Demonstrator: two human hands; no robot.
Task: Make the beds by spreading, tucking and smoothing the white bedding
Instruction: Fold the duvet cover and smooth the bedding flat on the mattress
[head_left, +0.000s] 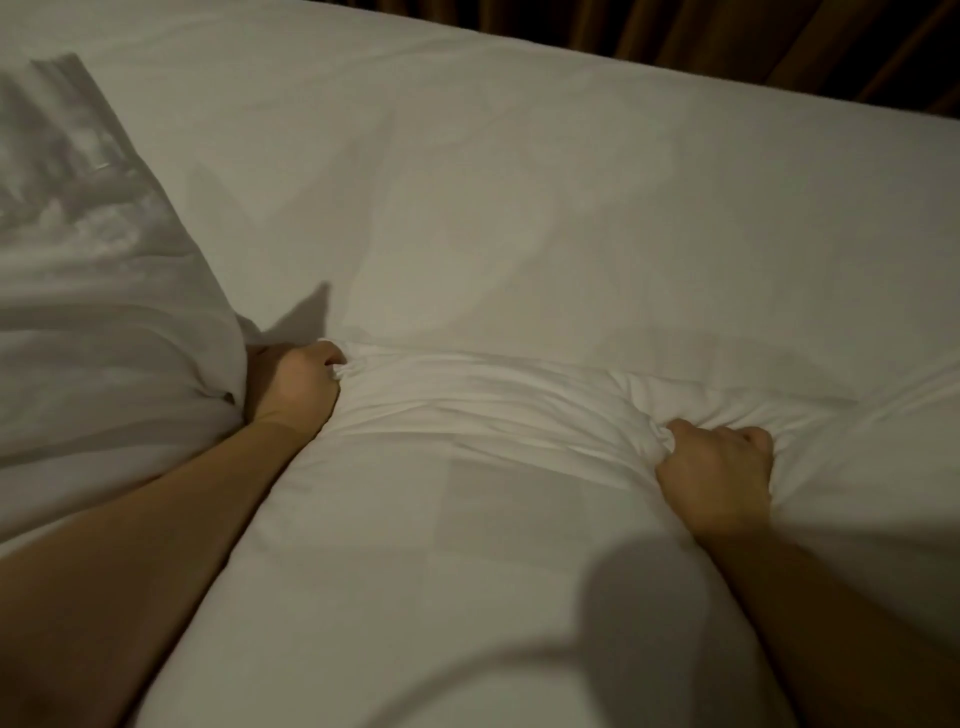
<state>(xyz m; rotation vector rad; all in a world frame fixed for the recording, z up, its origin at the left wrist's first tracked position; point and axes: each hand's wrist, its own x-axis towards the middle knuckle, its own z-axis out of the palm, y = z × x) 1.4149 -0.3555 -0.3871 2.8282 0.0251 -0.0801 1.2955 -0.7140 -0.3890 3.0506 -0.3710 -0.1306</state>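
The white duvet covers the near part of the bed; its far edge lies bunched in a wrinkled ridge across the middle of the view, running from one hand to the other. The left hand has its fingers curled round a gather of that edge at the ridge's left end; the right hand clenches another gather at the right end, thumb and fingers closed over a small knot of fabric; the two hands are well apart, and the cloth between them is drawn into shallow creases.

Beyond the ridge the white sheet lies flat and nearly smooth over the mattress, open all the way to the bed's far side, which runs aslant from the top centre down to the right border; to the right of the right hand the duvet's edge runs on as a low fold toward the side of the view.

A white pillow, creased and plump, stands on the left; it touches the left wrist and the back of the left hand and crowds that end of the ridge; a dark brown curtain hangs in folds just behind the bed's far side; a soft dark shadow falls on the duvet beside the right forearm.
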